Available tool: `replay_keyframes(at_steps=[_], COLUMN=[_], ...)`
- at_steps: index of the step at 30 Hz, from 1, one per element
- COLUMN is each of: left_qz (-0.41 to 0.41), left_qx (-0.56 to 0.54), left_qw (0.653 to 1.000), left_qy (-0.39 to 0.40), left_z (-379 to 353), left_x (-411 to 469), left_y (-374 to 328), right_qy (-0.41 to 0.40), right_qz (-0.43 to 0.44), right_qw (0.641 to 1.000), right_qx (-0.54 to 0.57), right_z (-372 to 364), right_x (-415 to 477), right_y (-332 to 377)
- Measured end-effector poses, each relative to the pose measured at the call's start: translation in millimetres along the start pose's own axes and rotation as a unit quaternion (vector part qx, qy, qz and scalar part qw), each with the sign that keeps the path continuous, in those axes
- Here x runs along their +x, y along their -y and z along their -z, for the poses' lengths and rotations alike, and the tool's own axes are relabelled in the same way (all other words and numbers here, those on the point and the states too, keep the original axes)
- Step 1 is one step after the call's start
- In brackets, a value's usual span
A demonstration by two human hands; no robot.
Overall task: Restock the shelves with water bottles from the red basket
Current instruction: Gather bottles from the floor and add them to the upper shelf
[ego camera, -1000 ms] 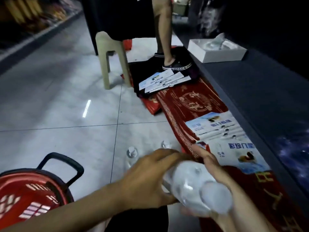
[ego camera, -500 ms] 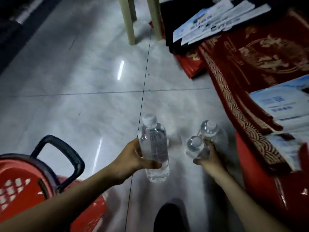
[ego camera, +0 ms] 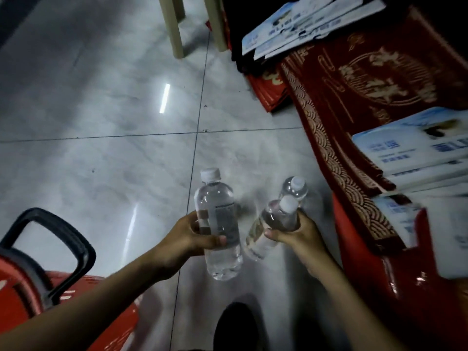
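The floor [ego camera: 88, 160] is smooth, glossy grey tile. The water bottles [ego camera: 220, 224] are clear, shiny plastic; the red basket [ego camera: 15, 295] is plastic too, with a duller black handle [ego camera: 76, 239]. The red mats [ego camera: 354, 97] look like woven cloth.

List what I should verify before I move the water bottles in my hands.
1. Left hand grips the upright water bottle: ok.
2. Right hand grips the tilted water bottle: ok.
3. Third water bottle behind it is held, not standing on the floor: cannot tell.
4. White caps closed on all three: ok.
5. Shelf in view: not ok.
6. Red basket still has bottles: cannot tell.
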State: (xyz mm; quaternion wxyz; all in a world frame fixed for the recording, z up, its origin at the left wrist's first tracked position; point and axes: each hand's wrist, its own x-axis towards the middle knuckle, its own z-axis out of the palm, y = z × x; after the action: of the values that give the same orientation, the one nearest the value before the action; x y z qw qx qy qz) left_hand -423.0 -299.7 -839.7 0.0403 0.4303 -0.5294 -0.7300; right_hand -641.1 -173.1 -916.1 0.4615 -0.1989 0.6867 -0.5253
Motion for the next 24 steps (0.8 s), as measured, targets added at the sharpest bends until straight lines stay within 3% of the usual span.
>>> replay_keyframes(at_steps=[3,8,12,16,19,24], left_qz=[-0.032,-0.089,-0.127,-0.220,-0.272,-0.364], left_qx=[-0.041,-0.148,-0.155,-0.118,-0.134,-0.118], left_qw=[0.997,0.978,0.962,0.942,0.920,0.872], left_qy=[0.049,0.118,0.184,0.226,0.249,0.305], left_z=[-9.5,-38.0,-87.6,-153.4,-199.3,-278.6], left_x=[-24.2,-83.4,-144.9,-198.6,-228.7,-274.2], left_y=[-38.1,-110.0,-167.1,-215.8,-246.3,-310.3], right_qy=[0.042,0.012,-0.054,-0.096,-0.159,-0.306], right_qz=[0.033,0.093,0.116,0.169,0.233,0.323], right_qw=[0.996,0.975,0.980,0.979,0.958,0.893], right_qx=[0.068,0.201,0.152,0.055,0.044,0.063], right_z=[14.6,24.9,34.6,56.2,71.5,107.0], right_x=[-42.4,-125.9,-219.2,-313.1,-373.1,-462.2], right_y=[64.5,166.7,237.3,292.0,325.4,382.4])
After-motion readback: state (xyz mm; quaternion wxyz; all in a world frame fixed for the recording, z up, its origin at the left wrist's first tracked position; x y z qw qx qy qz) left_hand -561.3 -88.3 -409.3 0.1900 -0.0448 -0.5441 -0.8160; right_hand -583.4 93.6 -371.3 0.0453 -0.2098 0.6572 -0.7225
